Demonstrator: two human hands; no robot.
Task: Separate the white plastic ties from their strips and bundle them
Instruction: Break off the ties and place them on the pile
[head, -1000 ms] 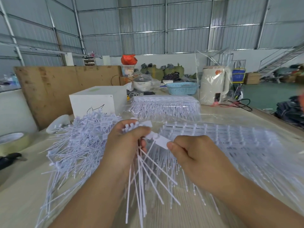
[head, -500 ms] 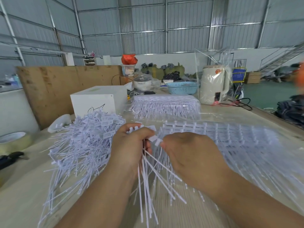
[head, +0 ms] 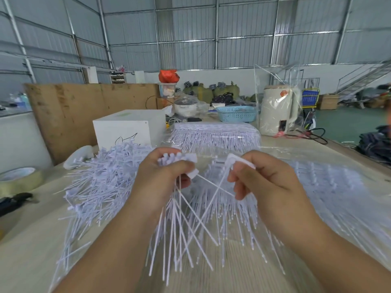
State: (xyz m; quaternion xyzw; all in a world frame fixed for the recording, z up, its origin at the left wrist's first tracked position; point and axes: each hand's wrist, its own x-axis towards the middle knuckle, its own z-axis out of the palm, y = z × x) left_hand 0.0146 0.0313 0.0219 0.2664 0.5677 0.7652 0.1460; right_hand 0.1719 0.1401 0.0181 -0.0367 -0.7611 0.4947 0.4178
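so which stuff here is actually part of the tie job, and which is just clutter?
In the job:
left hand holding a bundle of ties
right hand pinching a single tie
loose pile of separated ties
unseparated strips
wrapped pack of strips

Lying about:
white box
tape roll
blue basket
bagged kettle

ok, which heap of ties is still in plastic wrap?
The far stack of ties, beside the white box: clear film covers it. The loose pile and near strips lie bare.
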